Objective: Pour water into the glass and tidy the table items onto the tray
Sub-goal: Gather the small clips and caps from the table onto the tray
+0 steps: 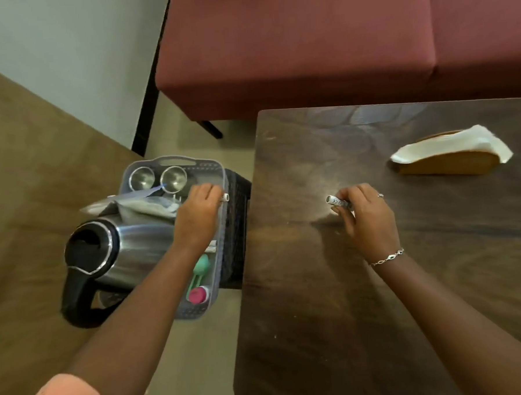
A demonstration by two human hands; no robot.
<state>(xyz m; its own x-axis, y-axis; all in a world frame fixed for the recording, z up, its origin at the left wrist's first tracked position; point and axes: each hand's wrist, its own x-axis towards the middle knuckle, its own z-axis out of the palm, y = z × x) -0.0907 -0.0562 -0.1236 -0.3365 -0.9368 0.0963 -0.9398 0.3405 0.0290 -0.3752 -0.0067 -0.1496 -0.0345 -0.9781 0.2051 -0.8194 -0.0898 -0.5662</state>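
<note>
Curling round a small tube (336,201) on the table (318,285), the right hand (370,218) grips its barrel. The left hand (198,214) pinches a white-tipped piece (225,197) at the tray (193,312) rim. Both look light, stiff and likely to roll.

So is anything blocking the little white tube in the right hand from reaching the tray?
Nothing lies on the table between the white tube and the grey tray. The left hand is over the tray's table-side rim, though, and the kettle fills much of it.
</note>
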